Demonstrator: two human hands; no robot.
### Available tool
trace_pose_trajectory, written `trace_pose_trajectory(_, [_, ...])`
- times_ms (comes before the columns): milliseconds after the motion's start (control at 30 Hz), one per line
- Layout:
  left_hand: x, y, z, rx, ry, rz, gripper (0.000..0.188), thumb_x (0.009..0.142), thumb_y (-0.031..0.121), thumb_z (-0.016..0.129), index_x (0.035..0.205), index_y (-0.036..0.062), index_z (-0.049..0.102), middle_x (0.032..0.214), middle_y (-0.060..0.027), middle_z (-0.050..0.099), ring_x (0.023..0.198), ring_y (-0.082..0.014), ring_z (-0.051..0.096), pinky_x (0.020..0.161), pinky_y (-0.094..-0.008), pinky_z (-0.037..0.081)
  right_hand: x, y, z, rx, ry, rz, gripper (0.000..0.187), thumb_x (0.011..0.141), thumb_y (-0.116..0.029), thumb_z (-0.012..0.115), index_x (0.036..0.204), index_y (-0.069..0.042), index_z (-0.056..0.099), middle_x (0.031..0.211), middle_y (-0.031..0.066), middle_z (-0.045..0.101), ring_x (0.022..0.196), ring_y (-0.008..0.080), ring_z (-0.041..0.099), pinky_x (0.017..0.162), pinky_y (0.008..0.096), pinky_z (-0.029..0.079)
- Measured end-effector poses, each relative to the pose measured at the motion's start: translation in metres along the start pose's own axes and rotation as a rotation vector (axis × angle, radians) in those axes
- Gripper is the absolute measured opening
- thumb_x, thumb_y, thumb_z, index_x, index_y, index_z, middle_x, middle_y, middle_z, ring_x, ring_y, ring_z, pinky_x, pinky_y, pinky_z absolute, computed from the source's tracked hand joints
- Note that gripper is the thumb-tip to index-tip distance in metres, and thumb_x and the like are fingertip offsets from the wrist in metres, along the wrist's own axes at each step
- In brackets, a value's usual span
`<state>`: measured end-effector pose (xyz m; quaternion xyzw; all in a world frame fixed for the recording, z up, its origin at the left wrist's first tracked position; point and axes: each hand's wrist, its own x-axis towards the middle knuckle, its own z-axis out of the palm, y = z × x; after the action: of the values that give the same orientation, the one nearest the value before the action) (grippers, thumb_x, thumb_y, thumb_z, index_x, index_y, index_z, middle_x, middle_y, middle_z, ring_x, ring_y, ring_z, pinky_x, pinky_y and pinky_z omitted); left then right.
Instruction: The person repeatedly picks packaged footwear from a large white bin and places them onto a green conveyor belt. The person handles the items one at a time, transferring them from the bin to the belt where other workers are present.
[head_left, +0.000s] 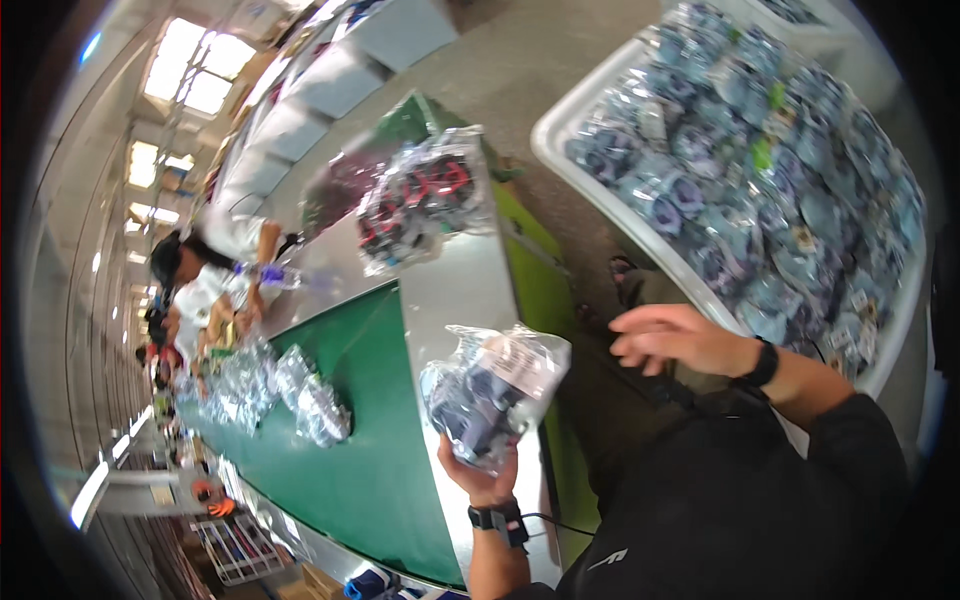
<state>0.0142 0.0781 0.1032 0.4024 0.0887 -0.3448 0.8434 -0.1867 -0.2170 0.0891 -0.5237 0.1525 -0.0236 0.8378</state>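
My left hand (pixel 482 474) is closed around the lower end of a clear plastic bag (pixel 490 390). Dark blue-grey items, perhaps footwear, show through the film, and a pale label lies at the bag's upper side. The bag is over the metal edge (pixel 452 300) of the table. My right hand (pixel 668 338) is open and holds nothing, its fingers pointing left toward the bag. It hovers between the table and a large white bin (pixel 640 235) heaped with similar bagged blue-grey items (pixel 760 180).
On the table's far end lies a clear bag with red-and-black items (pixel 420 195). Several clear bags (pixel 310 395) sit on the green conveyor belt (pixel 350 470). Co-workers in white (pixel 215 275) stand along the far left side. White bins (pixel 330 85) line the floor behind.
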Motion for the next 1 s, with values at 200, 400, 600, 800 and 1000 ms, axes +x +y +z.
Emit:
trace_pose_trajectory(200, [-0.043, -0.059, -0.022, 0.217, -0.186, -0.141, 0.082, 0.091, 0.06, 0.062, 0.152, 0.0088, 0.046, 0.147, -0.0134, 0.055, 0.131, -0.0378, 0.055, 0.111, -0.0565, 0.043, 0.015, 0.03, 0.046, 0.08, -0.122, -0.029, 0.053, 0.107, -0.034, 0.059, 0.146, 0.0, 0.05, 0.129, 0.0062, 0.063, 0.113, 0.0106, 0.058, 0.096, 0.0294, 0.049])
trace_pose_trajectory(400, [-0.055, -0.073, -0.035, 0.488, 0.011, 0.037, 0.101, 0.088, 0.08, 0.056, 0.159, 0.0116, 0.033, 0.156, -0.013, 0.044, 0.139, -0.0379, 0.046, 0.114, -0.0586, 0.04, 0.012, 0.034, 0.054, 0.119, -0.046, -0.081, 0.048, 0.11, -0.035, 0.05, 0.144, 0.0, 0.051, 0.128, 0.0065, 0.063, 0.118, 0.0128, 0.056, 0.103, 0.0308, 0.045])
trace_pose_trajectory(600, [-0.052, -0.072, -0.018, 0.165, -0.001, -0.084, 0.103, 0.086, 0.082, 0.057, 0.159, 0.0131, 0.033, 0.157, -0.0134, 0.044, 0.138, -0.0376, 0.046, 0.113, -0.0599, 0.041, 0.003, 0.028, 0.045, 0.086, -0.117, -0.133, 0.049, 0.111, -0.032, 0.049, 0.147, 0.001, 0.047, 0.135, 0.0056, 0.058, 0.124, 0.0121, 0.052, 0.108, 0.0322, 0.042])
trace_pose_trajectory(800, [-0.045, -0.069, -0.034, 0.239, -0.126, -0.082, 0.109, 0.081, 0.081, 0.064, 0.16, 0.0119, 0.033, 0.155, -0.0171, 0.046, 0.133, -0.0409, 0.051, 0.109, -0.0611, 0.046, -0.005, 0.009, 0.006, -0.009, -0.204, -0.075, 0.046, 0.111, -0.04, 0.047, 0.132, -0.001, 0.059, 0.117, 0.004, 0.064, 0.112, 0.011, 0.057, 0.099, 0.0297, 0.046])
trace_pose_trajectory(1000, [-0.024, -0.055, -0.01, 0.457, -0.32, -0.369, 0.097, 0.08, 0.048, 0.083, 0.149, -0.0052, 0.039, 0.134, -0.0199, 0.061, 0.116, -0.0347, 0.065, 0.101, -0.0495, 0.054, -0.017, -0.023, -0.028, -0.093, -0.178, -0.016, 0.054, 0.108, -0.05, 0.051, 0.13, -0.002, 0.062, 0.111, 0.0065, 0.069, 0.101, 0.0152, 0.065, 0.085, 0.0311, 0.053])
